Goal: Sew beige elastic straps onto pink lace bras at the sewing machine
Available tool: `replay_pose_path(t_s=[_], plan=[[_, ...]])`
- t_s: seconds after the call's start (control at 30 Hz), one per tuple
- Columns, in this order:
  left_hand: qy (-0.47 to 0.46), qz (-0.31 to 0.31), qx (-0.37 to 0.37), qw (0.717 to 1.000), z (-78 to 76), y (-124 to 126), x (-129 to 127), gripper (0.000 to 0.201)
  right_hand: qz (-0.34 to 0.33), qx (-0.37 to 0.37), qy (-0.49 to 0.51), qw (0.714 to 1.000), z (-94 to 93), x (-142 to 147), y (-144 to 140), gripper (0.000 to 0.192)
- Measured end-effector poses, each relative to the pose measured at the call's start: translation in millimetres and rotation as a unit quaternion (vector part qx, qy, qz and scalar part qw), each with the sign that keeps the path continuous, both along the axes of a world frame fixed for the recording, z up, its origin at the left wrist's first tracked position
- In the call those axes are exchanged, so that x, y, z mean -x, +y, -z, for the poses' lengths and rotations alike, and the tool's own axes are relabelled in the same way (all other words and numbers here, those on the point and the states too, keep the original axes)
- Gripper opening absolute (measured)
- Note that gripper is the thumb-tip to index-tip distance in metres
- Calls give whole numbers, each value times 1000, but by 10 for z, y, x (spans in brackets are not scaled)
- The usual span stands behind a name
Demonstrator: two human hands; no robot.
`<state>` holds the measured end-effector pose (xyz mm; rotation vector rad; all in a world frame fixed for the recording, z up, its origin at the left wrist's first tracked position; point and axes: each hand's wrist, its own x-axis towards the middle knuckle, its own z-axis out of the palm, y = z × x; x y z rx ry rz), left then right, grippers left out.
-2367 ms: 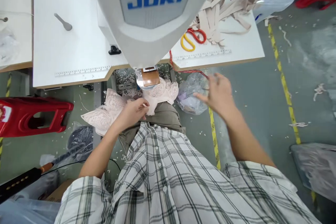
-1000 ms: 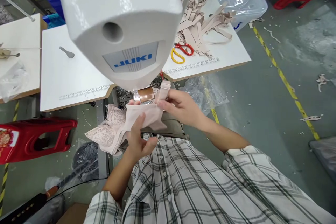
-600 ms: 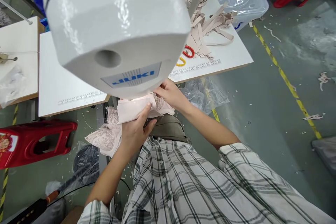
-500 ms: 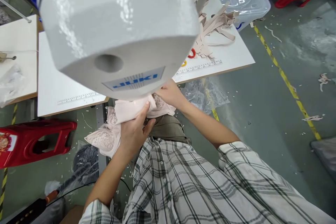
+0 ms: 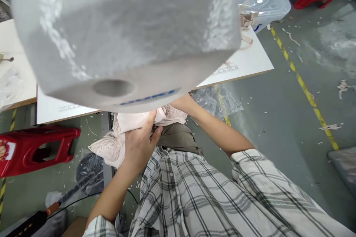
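Note:
A pale pink lace bra (image 5: 111, 147) hangs over the near edge of the sewing table, partly across my lap. My left hand (image 5: 140, 142) grips its smooth band, thumb and fingers closed on the cloth. Further right, my right hand (image 5: 180, 103) is at the lace part of the bra, but its fingers are hidden under the machine head. The large grey-white sewing machine head (image 5: 133, 37) covers the needle area and the far part of the cloth.
White table (image 5: 250, 59) with a printed ruler lies behind the machine. A clear plastic box (image 5: 272, 3) stands at the back right. Red stools (image 5: 41, 148) are at left and far right. Plastic bags (image 5: 219, 100) and scraps lie on the floor.
The machine head looms larger and lower in view, hiding the scissors' rings and most fabric strips. My left hand stays on the bra; my right fingers are now hidden.

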<state>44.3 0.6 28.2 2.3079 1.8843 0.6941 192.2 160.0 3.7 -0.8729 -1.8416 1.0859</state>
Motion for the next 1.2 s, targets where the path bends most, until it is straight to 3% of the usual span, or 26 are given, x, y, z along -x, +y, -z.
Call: replay_pose_path(t_s=[0.47, 0.7, 0.8, 0.97, 1.07, 1.2], plan=[[13, -10, -7, 1000, 14, 23, -31, 55, -28, 59, 10, 998, -186, -37, -35, 22], [23, -6, -11, 1000, 3, -2, -42, 60, -14, 33, 27, 999, -58, -23, -4, 21], [45, -60, -56, 996, 65, -60, -59, 77, 21, 21, 68, 997, 14, -31, -49, 20], [57, -98, -30, 993, 128, -117, -105, 90, 109, 95, 155, 977, 169, -101, -265, 27], [53, -108, -10, 993, 111, -114, -117, 89, 97, 131, 190, 968, 247, -170, -416, 26], [58, -110, -14, 992, 92, -117, -122, 86, 64, 142, 159, 975, 245, -283, -550, 25]])
